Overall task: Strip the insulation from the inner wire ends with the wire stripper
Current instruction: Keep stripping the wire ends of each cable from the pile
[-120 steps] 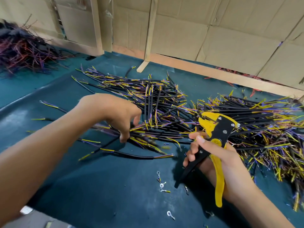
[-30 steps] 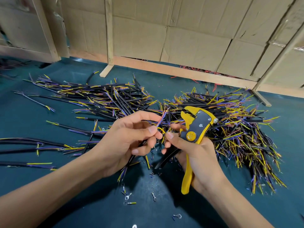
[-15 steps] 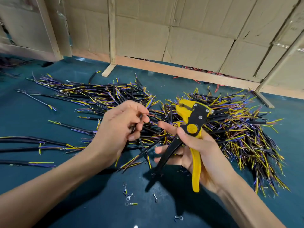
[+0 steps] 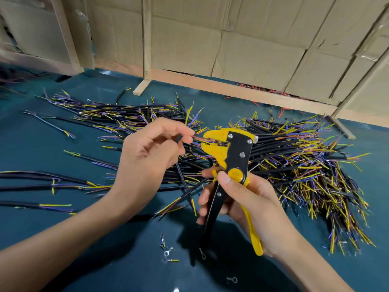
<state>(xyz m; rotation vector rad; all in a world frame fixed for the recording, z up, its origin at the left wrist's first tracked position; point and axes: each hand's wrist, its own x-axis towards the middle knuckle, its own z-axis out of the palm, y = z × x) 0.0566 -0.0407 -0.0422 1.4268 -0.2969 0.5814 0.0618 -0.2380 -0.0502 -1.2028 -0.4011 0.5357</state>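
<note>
Centrally, above the dark teal table covering [image 4: 52, 239], the yellow-and-black automatic wire stripper [image 4: 230, 157] is held upright, head up, toothed mouth facing the person's left. Right hand [image 4: 244, 205] grips it: fingers curled round the black handle, thumb laid up the near face just below the round yellow knob, yellow handle running down along the palm. Handles stand apart, not squeezed together. Left hand [image 4: 147, 159], just left of the stripper's head, pinches a black-sheathed cable [image 4: 182, 175] between thumb and forefinger close to its cut sheath end; remaining fingers curled under. From that pinch the thin coloured inner wire ends [image 4: 200, 139] reach right into the stripper's mouth; whether the teeth bite on them cannot be told. Rest of the cable hangs down below the left hand, its far end near the table with yellow and purple cores showing. Behind and right of the stripper, a large heap of black cut cables with yellow and purple cores [image 4: 305, 163] lies on the table; a flatter spread of the same [image 4: 126, 114] behind and left. Below the stripper, several small metal ring terminals [image 4: 166, 252] lie scattered. Far behind, a wall of brown cardboard sheets in pale wooden framing [image 4: 242, 49].
</note>
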